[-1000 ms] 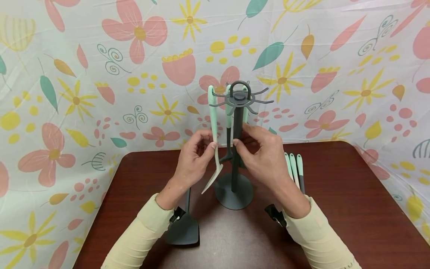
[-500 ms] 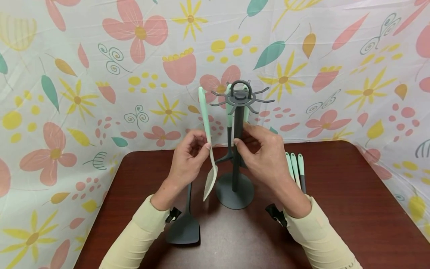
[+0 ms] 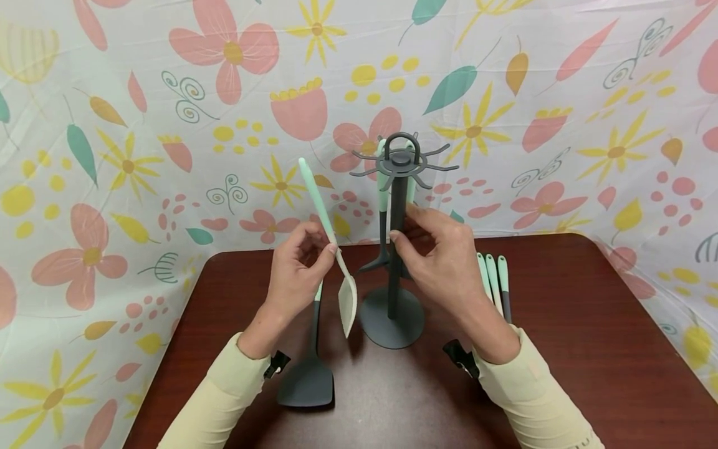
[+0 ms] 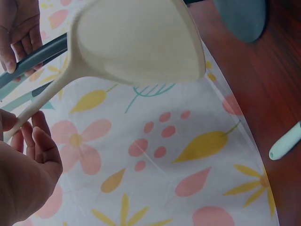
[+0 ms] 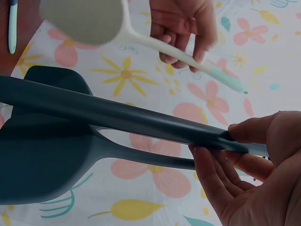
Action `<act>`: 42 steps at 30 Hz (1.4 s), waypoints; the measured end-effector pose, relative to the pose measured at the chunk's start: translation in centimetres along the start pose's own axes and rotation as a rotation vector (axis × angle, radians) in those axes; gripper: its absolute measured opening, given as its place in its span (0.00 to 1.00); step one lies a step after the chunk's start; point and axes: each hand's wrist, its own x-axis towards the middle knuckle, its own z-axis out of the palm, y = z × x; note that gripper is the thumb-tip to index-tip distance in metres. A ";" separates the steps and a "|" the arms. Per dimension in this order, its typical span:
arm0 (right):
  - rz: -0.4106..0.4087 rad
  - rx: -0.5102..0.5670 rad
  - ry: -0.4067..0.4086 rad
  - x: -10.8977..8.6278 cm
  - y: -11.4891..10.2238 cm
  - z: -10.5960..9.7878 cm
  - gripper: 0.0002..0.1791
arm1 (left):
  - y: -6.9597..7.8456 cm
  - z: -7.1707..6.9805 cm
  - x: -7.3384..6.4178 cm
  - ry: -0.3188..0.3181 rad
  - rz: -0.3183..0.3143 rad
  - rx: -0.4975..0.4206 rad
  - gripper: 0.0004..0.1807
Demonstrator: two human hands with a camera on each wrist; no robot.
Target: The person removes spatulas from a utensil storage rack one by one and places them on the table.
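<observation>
My left hand [image 3: 294,268] pinches a cream spatula [image 3: 348,305] by its neck. The spatula's mint handle leans up to the left and its broad blade [image 4: 136,42] hangs down, apart from the stand. My right hand [image 3: 443,262] grips the post of a dark grey utensil stand [image 3: 395,293], thumb in front and fingers behind it. Two mint-handled utensils hang behind the post, among them a dark one [image 3: 383,224]; a dark blade [image 5: 47,160] shows in the right wrist view. The hooks on the left of the stand's top ring [image 3: 404,162] carry nothing.
A dark grey turner [image 3: 306,383] lies on the brown table [image 3: 589,349], left of the stand. Three mint-handled utensils [image 3: 492,274] lie to the right, partly hidden by my right arm. A flowered cloth [image 3: 224,149] hangs behind the table.
The spatula has come off the stand's left hook and moved left with my left hand, its handle now tilting further left. My right hand has stayed on the post.
</observation>
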 end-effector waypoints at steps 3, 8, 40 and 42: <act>-0.001 -0.005 0.004 0.0 0.0 0.0 0.20 | -0.2 -0.5 -0.3 0.012 -0.008 0.025 0.06; -0.002 0.001 0.008 0.0 0.0 0.1 0.20 | -0.3 -1.3 -0.7 0.026 -0.022 0.070 0.06; -0.003 -0.009 0.000 0.0 -0.1 0.1 0.19 | -1.2 -3.6 -2.3 0.047 -0.300 0.202 0.07; -0.002 -0.009 0.000 0.0 -0.1 0.1 0.20 | -1.4 -3.7 -2.4 0.041 -0.318 0.209 0.07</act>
